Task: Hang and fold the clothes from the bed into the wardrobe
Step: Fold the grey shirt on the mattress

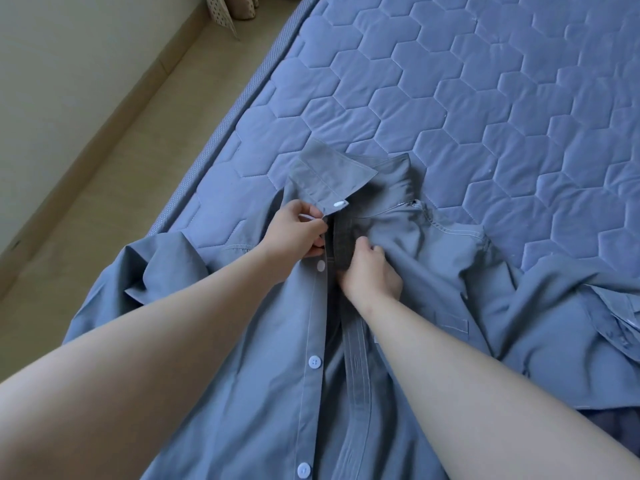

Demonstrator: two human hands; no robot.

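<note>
A grey-blue button-up shirt [263, 368] lies front up on the bed, collar pointing away from me, its front open near the top. White buttons run down its left placket. My left hand [294, 233] pinches the button edge just below the collar [329, 174]. My right hand [372, 271] grips the opposite buttonhole placket beside it. The two plackets lie a little apart between my hands. One sleeve spreads out to the right, the other hangs toward the bed's left edge.
The bed's blue quilted mattress [485, 98] with a hexagon pattern stretches away to the right and ahead. Its left edge [249, 95] borders a beige floor [114, 168]. A curtain hem [228, 12] hangs at the top left. No wardrobe is in view.
</note>
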